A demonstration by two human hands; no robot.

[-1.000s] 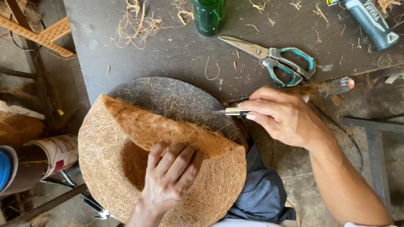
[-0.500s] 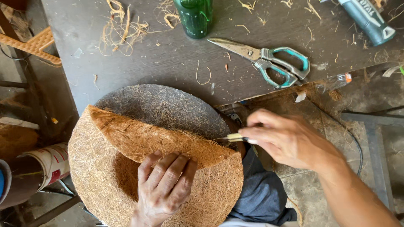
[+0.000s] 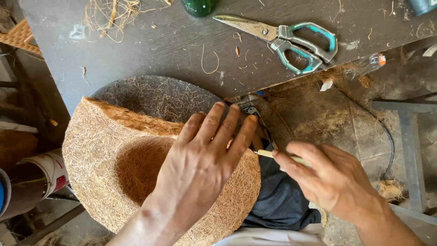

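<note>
a dark, scuffed wooden tabletop (image 3: 150, 50) fills the upper half of the frame, littered with loose straw-coloured fibres (image 3: 111, 16), and below its edge the dusty floor shows on the right. on the table at upper right lie the scissors (image 3: 284, 38), blades shut and pointing left, with teal-lined grey handles. the base of a green bottle (image 3: 199, 6) stands at the top edge, just left of the scissor tip.

a round coir mat (image 3: 114, 177) sits at centre left, its near part folded up so that the brown fibre side faces me, while the darker grey backing (image 3: 157, 98) shows behind it against the table edge. my left hand (image 3: 205, 168) lies flat on the fold at the middle of the frame, fingers spread and pointing to the upper right, pressing the mat down rather than closing round anything. my right hand (image 3: 334, 182) comes in from the lower right and pinches 1 thin pale stick (image 3: 277, 156) between thumb and fingertips; its tip reaches the mat's right edge, just under my left fingers. whether the tip pierces the coir i cannot tell.

dark cloth (image 3: 282, 200) over my lap shows between the 2 hands. a paint-smeared can (image 3: 48, 171) stands at the left edge, beside the mat.
</note>
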